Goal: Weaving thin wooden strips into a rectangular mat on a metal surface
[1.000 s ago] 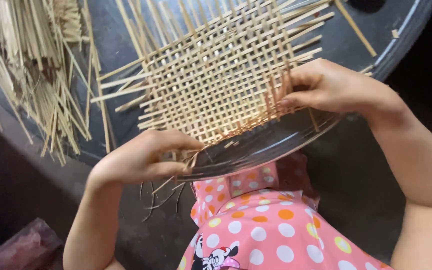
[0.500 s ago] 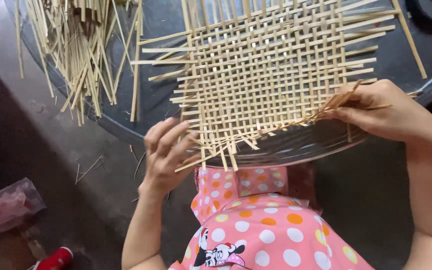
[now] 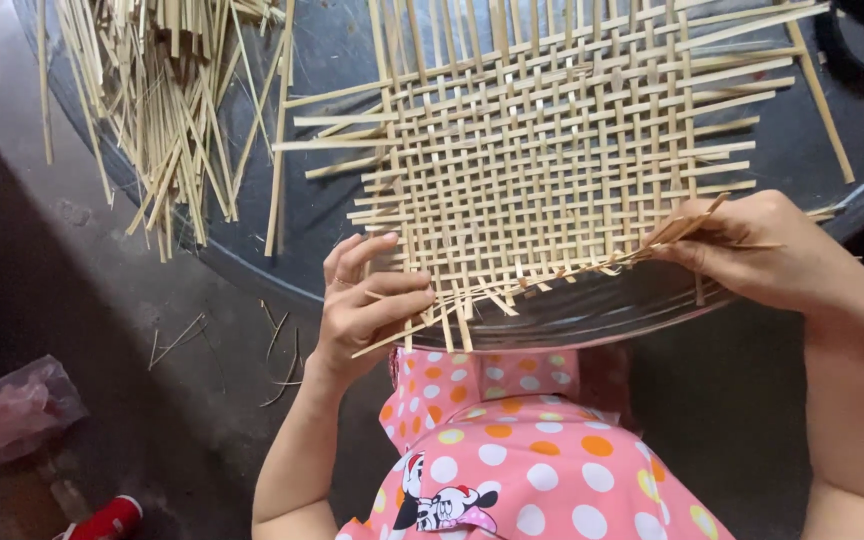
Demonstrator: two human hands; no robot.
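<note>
Fingers of the left hand (image 3: 367, 310) curl around the near end of a thin bamboo strip (image 3: 512, 285), while the right hand (image 3: 762, 250) pinches its far end shut. That strip runs along the near edge of the woven bamboo mat (image 3: 552, 160), which lies on the round dark table (image 3: 352, 60). Loose bamboo strips (image 3: 162, 100) are heaped at the table's left edge.

The woven bamboo mat (image 3: 562, 160) and the pile of loose bamboo strips (image 3: 162, 90) run off the top edge; the right hand (image 3: 762, 250) hides the strip ends it pinches; the round table (image 3: 332, 60) is cropped.
</note>
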